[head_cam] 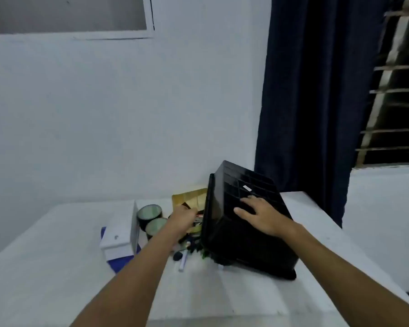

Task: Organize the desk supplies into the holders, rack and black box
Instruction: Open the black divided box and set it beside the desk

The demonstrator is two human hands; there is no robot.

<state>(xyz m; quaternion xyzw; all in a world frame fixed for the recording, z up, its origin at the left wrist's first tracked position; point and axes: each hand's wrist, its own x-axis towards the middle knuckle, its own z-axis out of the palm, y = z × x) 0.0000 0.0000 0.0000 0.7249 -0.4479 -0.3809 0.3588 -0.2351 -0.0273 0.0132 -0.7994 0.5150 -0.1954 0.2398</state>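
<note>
A white table (57,267) stands against a white wall, with a dark curtain (305,90) beyond the right hand (262,214). Under that hand the black box (241,223) is tipped up on its side, ribbed bottom facing us, its open mouth turned toward the left hand (183,218). The right hand lies flat on the bottom, fingers spread, pressing rather than gripping. The left hand reaches in at the box's mouth, fingers curled together among small supplies spilling out; whether it grips anything I cannot tell. Left of that hand sit white boxes (118,237) on something blue. Just beside the left wrist are two tape rolls (151,219). Beyond the hand lies a tan packet (190,197). Below the left forearm, a pen (183,261) rests on the table.
</note>
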